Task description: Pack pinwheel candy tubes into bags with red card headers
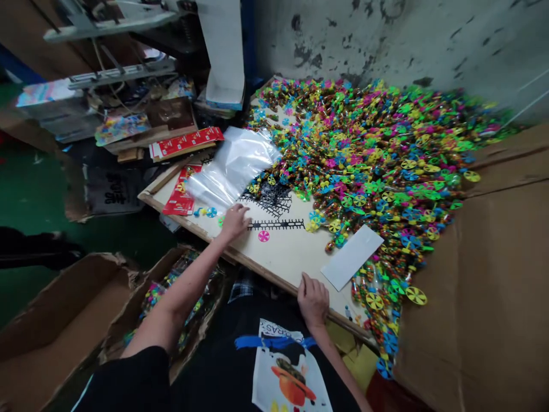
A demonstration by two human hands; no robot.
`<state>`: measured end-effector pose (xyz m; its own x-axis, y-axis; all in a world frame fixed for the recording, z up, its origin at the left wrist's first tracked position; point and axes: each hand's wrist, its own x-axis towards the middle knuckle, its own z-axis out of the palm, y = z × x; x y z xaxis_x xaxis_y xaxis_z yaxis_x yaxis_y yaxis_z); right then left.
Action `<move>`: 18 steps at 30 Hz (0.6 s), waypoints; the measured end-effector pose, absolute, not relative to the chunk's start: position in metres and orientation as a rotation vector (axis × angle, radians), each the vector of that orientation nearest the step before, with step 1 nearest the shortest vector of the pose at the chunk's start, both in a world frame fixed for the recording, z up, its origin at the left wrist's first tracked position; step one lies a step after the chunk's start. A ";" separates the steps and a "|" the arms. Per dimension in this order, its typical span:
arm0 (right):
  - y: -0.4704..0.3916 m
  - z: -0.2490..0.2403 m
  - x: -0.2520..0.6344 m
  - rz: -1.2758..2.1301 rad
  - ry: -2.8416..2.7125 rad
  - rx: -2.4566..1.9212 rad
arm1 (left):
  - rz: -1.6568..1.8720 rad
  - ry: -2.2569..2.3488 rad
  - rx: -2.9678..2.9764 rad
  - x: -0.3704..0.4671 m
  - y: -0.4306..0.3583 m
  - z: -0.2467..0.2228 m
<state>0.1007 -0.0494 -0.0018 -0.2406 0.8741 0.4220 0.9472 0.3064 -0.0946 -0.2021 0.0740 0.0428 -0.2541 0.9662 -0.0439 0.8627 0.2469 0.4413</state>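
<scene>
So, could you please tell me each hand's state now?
Left hand: curled by the black strip; grip unclear.
Right hand: curled, resting on the table edge; grip unclear.

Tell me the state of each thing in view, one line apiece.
Left hand: bent, at the black strip's left end; grip unclear.
Right hand: bent at the table's near edge.
Black strip: straight, lying flat.
Toys: loosely heaped.
Pink wheel: flat, apart from the heap.
White card: lying flat, upper side blank.
Clear plastic: shiny, lying loose.
Red cards: lying on the table.
Box under the left forearm: open, toys inside.
</scene>
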 end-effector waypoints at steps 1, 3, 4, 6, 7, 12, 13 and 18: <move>-0.050 -0.002 0.101 -0.243 -2.178 -1.626 | 0.390 2.126 1.758 -0.187 0.078 0.041; -0.051 -0.002 0.101 -0.231 -2.174 -1.628 | 0.191 2.022 1.810 -0.164 0.086 0.041; -0.051 -0.001 0.101 -0.233 -2.172 -1.628 | 0.111 2.010 1.802 -0.157 0.089 0.041; -0.052 -0.001 0.101 -0.245 -2.163 -1.620 | 0.030 2.022 1.771 -0.148 0.093 0.044; -0.053 -0.001 0.101 -0.253 -2.159 -1.615 | 0.014 2.026 1.767 -0.146 0.094 0.045; -0.055 -0.003 0.103 -0.263 -2.132 -1.607 | -0.005 2.033 1.772 -0.142 0.092 0.048; -0.056 -0.004 0.103 -0.265 -2.126 -1.607 | 0.000 2.038 1.768 -0.141 0.092 0.048; -0.057 -0.006 0.103 -0.292 -2.108 -1.620 | 0.011 2.072 1.721 -0.139 0.093 0.050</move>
<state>0.1027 -0.0573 -0.0060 -0.1987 0.8545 0.4799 0.9528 0.2831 -0.1096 -0.1393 0.0933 0.0498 -0.1254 0.9363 -0.3282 0.9328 0.2240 0.2825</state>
